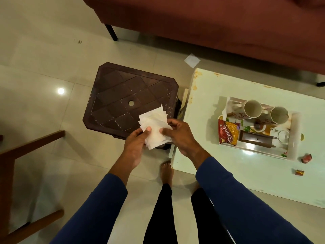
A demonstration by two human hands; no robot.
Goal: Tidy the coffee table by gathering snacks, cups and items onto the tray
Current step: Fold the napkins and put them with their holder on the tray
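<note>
- I see my left hand (136, 144) pinching the lower edge of a stack of white napkins (154, 127), thumb on top.
- My right hand (179, 136) grips the same napkins from the right side, fingers curled shut on them.
- The napkins are held above a brown plastic stool (123, 95), just left of the table (228, 176).
- On the table sits the tray (292, 138), holding two mugs (252, 108) lying on their sides, a snack packet (228, 133), a dark wooden box (255, 140) and a clear glass item I can't identify.
- Two small wrappers (306, 158) lie on the table near the tray's right end.
- One white paper square (192, 60) lies on the floor by the sofa (219, 23).
</note>
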